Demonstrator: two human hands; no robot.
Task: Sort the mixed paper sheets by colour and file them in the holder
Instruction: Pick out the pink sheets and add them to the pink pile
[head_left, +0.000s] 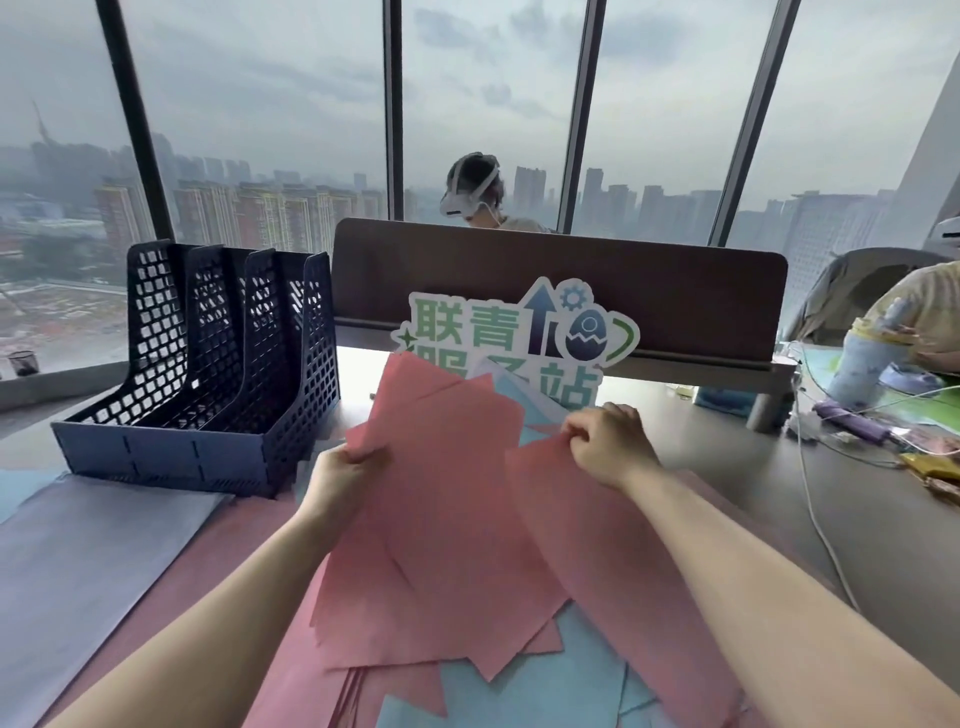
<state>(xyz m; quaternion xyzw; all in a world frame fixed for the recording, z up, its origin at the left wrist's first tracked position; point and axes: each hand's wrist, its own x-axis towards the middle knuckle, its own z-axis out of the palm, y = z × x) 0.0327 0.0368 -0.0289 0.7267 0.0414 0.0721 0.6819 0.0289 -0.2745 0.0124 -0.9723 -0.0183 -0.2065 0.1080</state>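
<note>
My left hand pinches a fanned bunch of pink sheets at centre frame, thumb on top, fingers closed underneath. My right hand is curled shut on the top edge of another pink sheet just right of it. The dark holder stands unfilled at left. I worry the bunch, gripped at one corner, could slide apart, or that a blue sheet lying beneath gets dragged along.
</note>
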